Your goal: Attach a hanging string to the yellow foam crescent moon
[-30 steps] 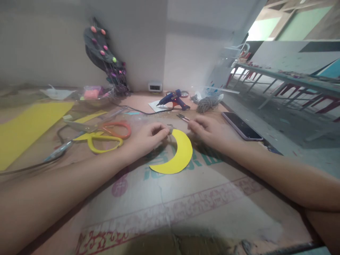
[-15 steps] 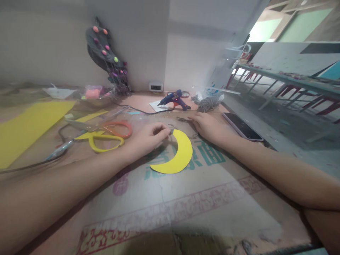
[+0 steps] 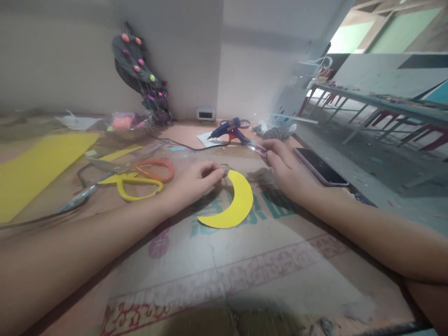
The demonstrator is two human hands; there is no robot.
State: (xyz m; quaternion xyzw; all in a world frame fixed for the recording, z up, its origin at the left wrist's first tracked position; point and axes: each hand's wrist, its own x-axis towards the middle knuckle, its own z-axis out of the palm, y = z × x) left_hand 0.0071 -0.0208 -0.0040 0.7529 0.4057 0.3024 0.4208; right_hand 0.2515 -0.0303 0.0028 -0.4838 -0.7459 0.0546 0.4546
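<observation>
A yellow crescent moon cutout (image 3: 241, 200) lies on the printed cardboard. My left hand (image 3: 205, 177) pinches its upper tip, where a bit of grey yarn (image 3: 226, 167) shows by the fingertips. My right hand (image 3: 283, 161) is raised a little above the board, closed on a slim, shiny metal tool that looks like tweezers (image 3: 258, 148); its tips point left, close to the glue gun's handle. The blue glue gun (image 3: 229, 129) rests on white paper beyond both hands. A ball of grey yarn (image 3: 278, 132) lies just behind my right hand.
Scissors with orange and yellow handles (image 3: 140, 179) lie left of my left forearm, near yellow sheet material (image 3: 45, 168). A phone (image 3: 321, 166) lies beside my right wrist at the table edge. A dark crescent with pompoms (image 3: 131, 65) is against the wall. A black cord crosses the table.
My right hand has lifted slightly and moved right, away from the board, with the metal tool turning in its fingers. My left hand and the yellow crescent have hardly moved.
</observation>
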